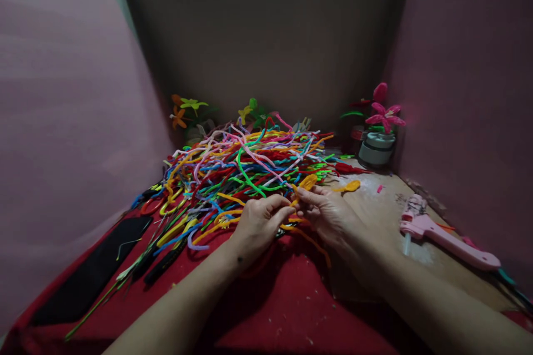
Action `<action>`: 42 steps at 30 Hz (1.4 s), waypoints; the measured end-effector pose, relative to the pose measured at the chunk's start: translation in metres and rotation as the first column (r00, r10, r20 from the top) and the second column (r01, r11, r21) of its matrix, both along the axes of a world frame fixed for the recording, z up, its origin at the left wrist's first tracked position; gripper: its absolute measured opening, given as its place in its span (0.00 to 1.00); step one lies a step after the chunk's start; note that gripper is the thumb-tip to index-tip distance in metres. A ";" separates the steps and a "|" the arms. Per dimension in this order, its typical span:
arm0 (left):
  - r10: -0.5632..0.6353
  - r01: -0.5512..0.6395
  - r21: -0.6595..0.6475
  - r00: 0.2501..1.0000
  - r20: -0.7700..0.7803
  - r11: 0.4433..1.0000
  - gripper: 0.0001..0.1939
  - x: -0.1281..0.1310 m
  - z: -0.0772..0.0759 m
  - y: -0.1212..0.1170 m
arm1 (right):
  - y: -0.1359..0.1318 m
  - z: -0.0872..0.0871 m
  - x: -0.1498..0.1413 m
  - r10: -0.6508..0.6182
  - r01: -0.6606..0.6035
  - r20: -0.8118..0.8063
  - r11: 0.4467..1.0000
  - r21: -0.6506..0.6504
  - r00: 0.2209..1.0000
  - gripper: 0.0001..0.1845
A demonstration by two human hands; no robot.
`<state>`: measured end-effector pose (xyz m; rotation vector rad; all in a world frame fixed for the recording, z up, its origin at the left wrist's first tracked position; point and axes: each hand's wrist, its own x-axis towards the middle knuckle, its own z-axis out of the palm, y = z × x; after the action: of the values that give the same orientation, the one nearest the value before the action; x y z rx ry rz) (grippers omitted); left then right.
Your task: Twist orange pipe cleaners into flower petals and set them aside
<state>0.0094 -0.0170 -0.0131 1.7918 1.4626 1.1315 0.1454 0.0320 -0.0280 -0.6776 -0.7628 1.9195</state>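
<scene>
Fingertips of my left hand [262, 222] and my right hand [327, 211] meet in a pinch over the red cloth. Between them is an orange pipe cleaner [307, 182], bent into a petal-like loop that stands up above the right fingers. Both hands are closed on it; the exact grip points are partly hidden. Just beyond the hands rises a large heap of many-coloured pipe cleaners [250, 161]. To the right of my right hand lies a separate orange petal piece [352, 186] on the board.
A pink glue gun [449, 241] rests on the wooden board [375, 211] at right. A black flat object [91, 272] lies at left on the red cloth [287, 316]. Behind stand pink flowers [386, 117] in a grey pot [376, 150] and orange flowers [178, 116].
</scene>
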 end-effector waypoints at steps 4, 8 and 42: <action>0.021 0.012 -0.168 0.981 0.193 0.986 0.13 0.007 -0.006 0.000 | -0.001 -0.005 -0.002 -0.033 0.029 0.080 0.998 0.057 0.996 0.14; 0.023 0.071 -0.295 0.952 0.305 0.953 0.13 0.009 -0.003 0.002 | -0.002 0.000 0.001 -0.122 0.104 0.185 0.989 0.104 0.975 0.16; -0.093 0.108 -0.179 0.991 0.094 0.978 0.14 0.008 -0.005 -0.002 | -0.002 -0.001 0.002 -0.239 0.188 0.211 0.954 0.235 0.948 0.17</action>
<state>0.0175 -0.0185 -0.0185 1.6509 1.3640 0.9762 0.1470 0.0299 -0.0291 -0.8303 -0.9856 1.5493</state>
